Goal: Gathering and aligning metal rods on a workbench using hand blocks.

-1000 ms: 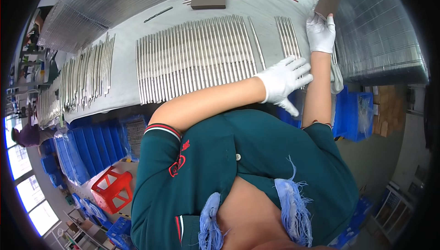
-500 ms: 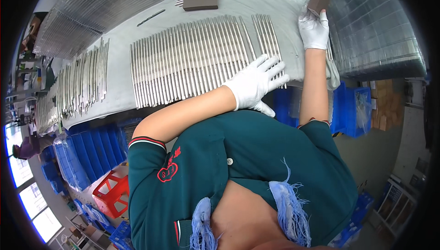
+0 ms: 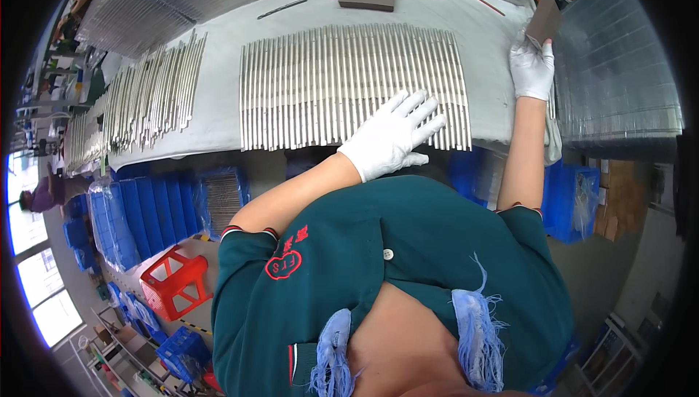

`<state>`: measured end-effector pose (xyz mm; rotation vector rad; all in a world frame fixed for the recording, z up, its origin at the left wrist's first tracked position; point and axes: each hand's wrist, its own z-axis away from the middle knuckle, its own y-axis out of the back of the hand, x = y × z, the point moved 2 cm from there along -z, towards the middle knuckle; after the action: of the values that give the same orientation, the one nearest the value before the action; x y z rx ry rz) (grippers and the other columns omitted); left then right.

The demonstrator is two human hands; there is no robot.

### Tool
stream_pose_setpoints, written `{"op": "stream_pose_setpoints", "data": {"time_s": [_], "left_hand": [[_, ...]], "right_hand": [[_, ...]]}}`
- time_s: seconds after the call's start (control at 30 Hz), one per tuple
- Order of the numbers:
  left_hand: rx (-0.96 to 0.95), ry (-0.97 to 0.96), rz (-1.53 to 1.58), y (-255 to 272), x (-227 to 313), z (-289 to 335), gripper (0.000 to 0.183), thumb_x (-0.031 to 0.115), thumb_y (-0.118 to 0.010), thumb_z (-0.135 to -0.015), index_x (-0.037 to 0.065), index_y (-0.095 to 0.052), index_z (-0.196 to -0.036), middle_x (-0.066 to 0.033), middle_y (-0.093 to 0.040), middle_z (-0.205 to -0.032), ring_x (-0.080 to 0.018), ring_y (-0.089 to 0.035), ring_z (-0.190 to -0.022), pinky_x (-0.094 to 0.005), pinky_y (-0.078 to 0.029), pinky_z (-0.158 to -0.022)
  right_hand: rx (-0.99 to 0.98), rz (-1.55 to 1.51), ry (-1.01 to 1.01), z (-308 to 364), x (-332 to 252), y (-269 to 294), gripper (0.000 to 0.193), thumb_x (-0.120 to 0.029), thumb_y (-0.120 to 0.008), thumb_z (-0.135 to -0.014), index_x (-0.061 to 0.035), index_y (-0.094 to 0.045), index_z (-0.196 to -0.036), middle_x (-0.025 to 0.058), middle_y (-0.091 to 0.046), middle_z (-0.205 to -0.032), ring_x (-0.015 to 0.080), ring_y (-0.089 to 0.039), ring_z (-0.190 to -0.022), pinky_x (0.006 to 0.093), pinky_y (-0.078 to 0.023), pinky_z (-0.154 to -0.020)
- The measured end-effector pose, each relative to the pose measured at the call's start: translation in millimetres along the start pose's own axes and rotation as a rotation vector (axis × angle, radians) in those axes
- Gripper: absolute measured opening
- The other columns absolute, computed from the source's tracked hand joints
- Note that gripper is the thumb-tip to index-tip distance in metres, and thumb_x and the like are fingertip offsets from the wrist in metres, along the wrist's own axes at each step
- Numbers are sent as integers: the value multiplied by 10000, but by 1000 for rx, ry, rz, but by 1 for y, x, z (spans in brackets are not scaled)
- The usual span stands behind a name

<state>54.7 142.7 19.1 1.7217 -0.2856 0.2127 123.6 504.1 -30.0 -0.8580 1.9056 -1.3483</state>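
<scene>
On the left, a loose bunch of metal rods [image 3: 156,91] is lying on the surface [image 3: 218,98], and its ends are not lining up well. In the middle, the big change is showing: the small bunch and the lone rod are no longer sitting apart on the right side. The gaps are gone, and the rods are now making one wide row [image 3: 328,77] near the front edge. That is bringing them all into one group, it seems. The rods are looking thin, straight and shiny silver. They are lying side by side and pointing away from the person, with their far ends making a nearly even line. The left hand [image 3: 393,139], in a white glove, is lying flat over the near part of the row, right of its middle, with its fingers spreading wide and not gripping. Farther right, the right hand [image 3: 532,71], also in a white glove, is gripping a brown block [image 3: 544,20], away from the row and beside the clear plastic stack [image 3: 619,77].
</scene>
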Motion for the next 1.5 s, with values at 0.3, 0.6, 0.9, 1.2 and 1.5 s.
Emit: {"op": "stream_pose_setpoints", "data": {"time_s": [0.3,0.6,0.9,1.2,1.5], "left_hand": [[67,380,-118,31,-24,79,769,426,-730,-783,102,-443,-1418,-162,-448,-1438,-356,-390,-1352,-494,-286,-1136],[146,446,-148,28,-27,90,737,266,-790,-714,96,-494,-1367,-127,-505,-1391,-323,-434,-1312,-471,-316,-1106],[232,448,-197,22,-30,89,711,222,-823,-614,134,-574,-1274,-110,-566,-1296,-316,-504,-1240,-461,-407,-1027],[349,354,-106,20,-25,95,523,368,-737,-732,153,-631,-1197,-99,-592,-1273,-313,-543,-1190,-443,-443,-1013],[393,272,82,27,-27,96,575,272,-796,-673,101,-607,-1188,-116,-616,-1187,-336,-605,-1069,-408,-501,-888]], "right_hand": [[-25,91,-31,0,8,-10,366,-212,-537,-988,-58,-500,-1318,139,-547,-1341,316,-522,-1240,525,-430,-1049],[-17,176,-96,-3,10,-4,382,-171,-555,-976,-56,-495,-1335,127,-527,-1384,287,-462,-1311,526,-379,-1092],[263,975,-26,3,58,-37,579,-176,-641,-945,-110,-385,-1460,74,-516,-1372,223,-546,-1203,407,-460,-1002],[-125,2066,-194,29,156,-109,710,-298,-688,-864,-270,-378,-1502,158,-563,-1373,263,-561,-1233,302,-411,-1028],[-224,2085,-345,32,164,-111,607,-225,-673,-870,-251,-478,-1444,124,-596,-1342,248,-592,-1183,309,-420,-1018]]}}
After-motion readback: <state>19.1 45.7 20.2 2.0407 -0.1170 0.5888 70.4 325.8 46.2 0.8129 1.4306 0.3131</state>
